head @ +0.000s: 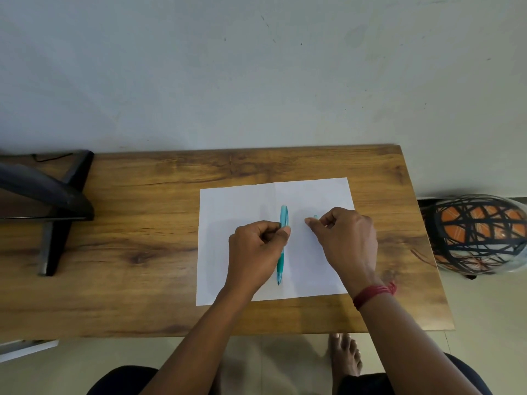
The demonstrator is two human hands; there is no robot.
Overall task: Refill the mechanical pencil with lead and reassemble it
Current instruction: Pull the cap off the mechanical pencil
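the teal mechanical pencil (283, 238) lies on the white paper (242, 206) in the middle of the wooden desk (142, 223), its thin tip pointing toward the person and its back end pointing away; the left hand (256, 246) is curled around the middle of the pencil, with thumb and fingers pinching its side, so it holds the pencil steady; the right hand (342, 238) is just beside it on the paper, fingers pinched together, and a tiny teal bit (315, 216) pokes out near the fingertips; it looks like the pencil's little cap, but it is too small and blurry to be sure, and i cannot tell if a lead is held there too; my guess is that the step in hand is opening the back end to drop lead in; to do it well, keep the left hand firm but soft so the pencil does not roll; put small parts down on the white paper where they are easy to see; tip the open end up a little so the lead slides in; hold the lead gently, since thin lead snaps fast; a dark stand (57, 195) sits far left and a striped helmet (479, 232) far right, both well apart from the work.
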